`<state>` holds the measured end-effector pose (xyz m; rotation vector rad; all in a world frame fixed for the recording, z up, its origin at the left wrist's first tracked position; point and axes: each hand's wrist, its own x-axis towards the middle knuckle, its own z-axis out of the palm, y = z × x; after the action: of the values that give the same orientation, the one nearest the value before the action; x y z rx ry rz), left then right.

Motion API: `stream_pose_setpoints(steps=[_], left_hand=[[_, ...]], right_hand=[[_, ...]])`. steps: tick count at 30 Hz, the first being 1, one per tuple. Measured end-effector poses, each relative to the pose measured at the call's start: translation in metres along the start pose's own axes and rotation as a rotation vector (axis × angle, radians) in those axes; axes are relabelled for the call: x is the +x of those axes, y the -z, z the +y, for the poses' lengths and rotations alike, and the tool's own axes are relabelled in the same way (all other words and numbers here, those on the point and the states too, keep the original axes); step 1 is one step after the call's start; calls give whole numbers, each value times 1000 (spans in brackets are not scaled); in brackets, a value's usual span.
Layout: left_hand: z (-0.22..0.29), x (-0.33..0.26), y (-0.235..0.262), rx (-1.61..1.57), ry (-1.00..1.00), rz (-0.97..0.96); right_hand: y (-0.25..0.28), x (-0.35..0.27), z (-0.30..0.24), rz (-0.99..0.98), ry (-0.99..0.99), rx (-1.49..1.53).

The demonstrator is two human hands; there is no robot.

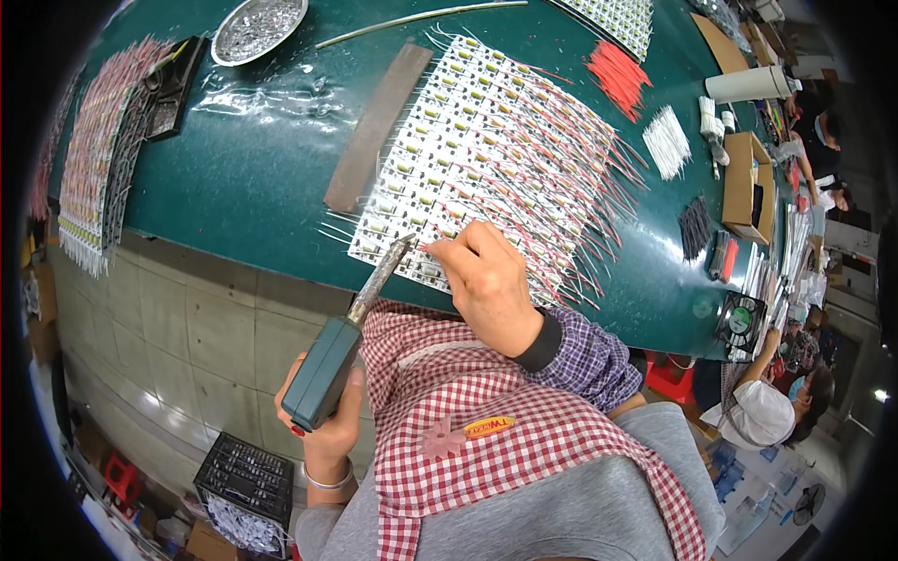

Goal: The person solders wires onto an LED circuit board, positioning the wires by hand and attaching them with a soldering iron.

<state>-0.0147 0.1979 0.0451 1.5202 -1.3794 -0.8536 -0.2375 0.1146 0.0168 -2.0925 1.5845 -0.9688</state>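
Observation:
My left hand (329,411) is wrapped round the dark green body of a soldering gun (323,369). Its metal barrel slants up to the right, with the tip at the near edge of a white circuit board panel (426,178). Just right of that tip, my right hand (491,285) has thumb and forefinger pinched together over the panel. What lies between those fingertips is too small to make out. Rows of small yellowish parts cover the panel, and many red and white wires (571,178) fan out over its right side.
A flat brown bar (379,131) lies along the panel's left side. On the green table (253,168) are a metal bowl (259,28), another wired stack (98,159), and bundles of red (617,79), white (667,142) and black wires (694,227). Other people work at right.

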Motion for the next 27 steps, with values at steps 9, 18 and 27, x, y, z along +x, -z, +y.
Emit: stream_pose_setpoints(steps=[9, 18, 27], left_hand=[[2, -2, 2, -2, 23, -10], [-2, -13, 4, -20, 53, 16], [-3, -19, 9, -17, 117, -37]], right_hand=[[-1, 0, 0, 35, 34, -10], [4, -7, -7, 21, 99, -39], [-2, -12, -9, -6, 64, 27]])
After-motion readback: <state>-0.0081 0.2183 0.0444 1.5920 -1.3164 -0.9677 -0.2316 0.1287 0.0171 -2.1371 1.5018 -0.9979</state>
